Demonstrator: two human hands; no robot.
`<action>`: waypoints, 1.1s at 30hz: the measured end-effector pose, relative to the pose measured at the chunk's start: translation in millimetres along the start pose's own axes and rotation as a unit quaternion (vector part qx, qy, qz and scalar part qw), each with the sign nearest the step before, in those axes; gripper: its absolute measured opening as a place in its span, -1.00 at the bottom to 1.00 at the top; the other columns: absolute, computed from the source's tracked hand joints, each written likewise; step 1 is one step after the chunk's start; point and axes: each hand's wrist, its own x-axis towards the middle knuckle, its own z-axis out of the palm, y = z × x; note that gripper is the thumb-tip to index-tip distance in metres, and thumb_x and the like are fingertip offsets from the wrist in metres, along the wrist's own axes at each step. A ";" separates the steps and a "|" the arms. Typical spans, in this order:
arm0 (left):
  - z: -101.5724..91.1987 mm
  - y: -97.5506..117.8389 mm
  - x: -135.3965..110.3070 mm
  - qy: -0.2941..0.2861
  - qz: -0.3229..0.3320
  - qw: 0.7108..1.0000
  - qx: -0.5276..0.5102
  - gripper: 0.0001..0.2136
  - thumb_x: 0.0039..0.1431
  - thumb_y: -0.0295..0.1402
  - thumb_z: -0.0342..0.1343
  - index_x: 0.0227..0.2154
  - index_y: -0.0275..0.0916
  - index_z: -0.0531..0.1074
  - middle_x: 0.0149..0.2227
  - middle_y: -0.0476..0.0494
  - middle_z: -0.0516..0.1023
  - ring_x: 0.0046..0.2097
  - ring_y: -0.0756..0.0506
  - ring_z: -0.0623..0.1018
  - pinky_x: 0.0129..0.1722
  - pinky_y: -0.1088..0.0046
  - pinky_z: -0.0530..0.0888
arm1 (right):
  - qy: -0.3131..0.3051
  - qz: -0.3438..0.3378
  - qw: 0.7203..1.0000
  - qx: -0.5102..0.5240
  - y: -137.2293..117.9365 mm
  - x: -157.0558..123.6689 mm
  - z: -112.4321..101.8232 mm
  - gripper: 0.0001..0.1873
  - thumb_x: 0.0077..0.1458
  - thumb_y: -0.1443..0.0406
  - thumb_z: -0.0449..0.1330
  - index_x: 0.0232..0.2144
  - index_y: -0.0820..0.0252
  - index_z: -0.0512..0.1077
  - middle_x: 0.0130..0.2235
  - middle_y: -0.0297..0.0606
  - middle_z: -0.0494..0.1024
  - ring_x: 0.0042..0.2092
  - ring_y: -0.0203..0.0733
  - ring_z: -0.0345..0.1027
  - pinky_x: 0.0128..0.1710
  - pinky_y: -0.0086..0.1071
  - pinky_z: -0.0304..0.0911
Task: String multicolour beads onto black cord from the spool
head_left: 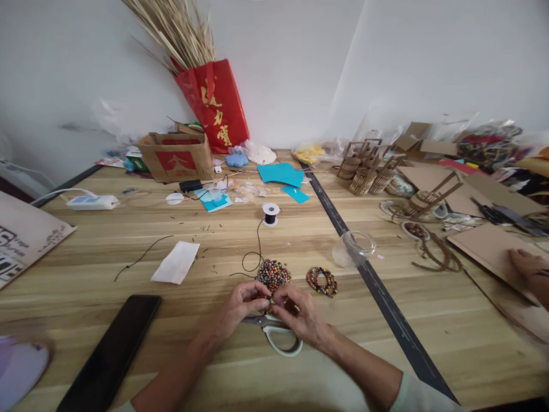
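My left hand (pixel 241 306) and my right hand (pixel 301 310) meet fingertip to fingertip at the middle of the table, both closed in a pinch. Between them are a few small coloured beads (pixel 269 299); whether they are strung is too small to tell. Just beyond my fingers lies a pile of loose multicoloured beads (pixel 274 273). To its right rests a coiled bead bracelet (pixel 321 282). Scissors with white handles (pixel 283 347) lie under my hands, their blades partly hidden. A spool of black cord (pixel 270 215) stands farther back, its loose end trailing toward the pile.
A black phone (pixel 112 349) and white paper (pixel 175 262) lie to the left. Right of the bracelet stands a clear plastic container (pixel 355 249). Small woven baskets (pixel 369 174) stand at back right. Another person's hand (pixel 529 269) rests on cardboard (pixel 484 252) at far right.
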 end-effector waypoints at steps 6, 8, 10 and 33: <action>1.8 3.9 -0.8 -0.002 -0.003 1.000 0.000 -0.77 -0.17 -0.29 0.38 -0.47 -0.29 0.49 -0.48 -0.02 0.51 -0.39 -0.02 0.44 -0.34 0.51 0.32 | 0.003 -0.001 1.000 0.009 0.4 0.3 1.7 -0.86 0.14 0.25 0.18 -0.42 0.18 0.35 -0.50 -0.38 0.39 -0.48 -0.34 0.22 -0.50 -0.50 0.11; 2.3 6.0 -1.2 -0.005 -0.005 1.000 0.001 -0.76 -0.17 -0.27 0.38 -0.48 -0.29 0.49 -0.49 -0.02 0.50 -0.40 -0.02 0.42 -0.35 0.51 0.32 | 0.005 0.000 1.000 0.012 -0.2 0.4 2.2 -0.86 0.14 0.25 0.18 -0.43 0.18 0.34 -0.51 -0.39 0.38 -0.50 -0.35 0.22 -0.51 -0.51 0.11; 2.4 7.5 -1.4 -0.014 -0.008 1.000 0.002 -0.75 -0.17 -0.26 0.38 -0.48 -0.29 0.49 -0.50 -0.01 0.49 -0.41 -0.01 0.41 -0.36 0.51 0.31 | 0.001 0.004 1.000 0.015 -0.9 0.5 2.7 -0.86 0.14 0.26 0.17 -0.42 0.18 0.34 -0.51 -0.40 0.38 -0.51 -0.36 0.21 -0.52 -0.51 0.11; -39.1 1.6 6.5 0.021 0.090 0.973 -0.213 -0.80 -0.13 -0.33 0.41 -0.45 -0.29 0.55 -0.44 -0.10 0.58 -0.38 -0.03 0.50 -0.37 0.49 0.43 | -0.249 -0.011 0.933 -0.260 -32.6 5.7 -26.8 -0.72 0.21 0.29 0.17 -0.02 0.12 0.32 -0.08 -0.19 0.44 -0.11 -0.15 0.38 -0.19 -0.38 0.28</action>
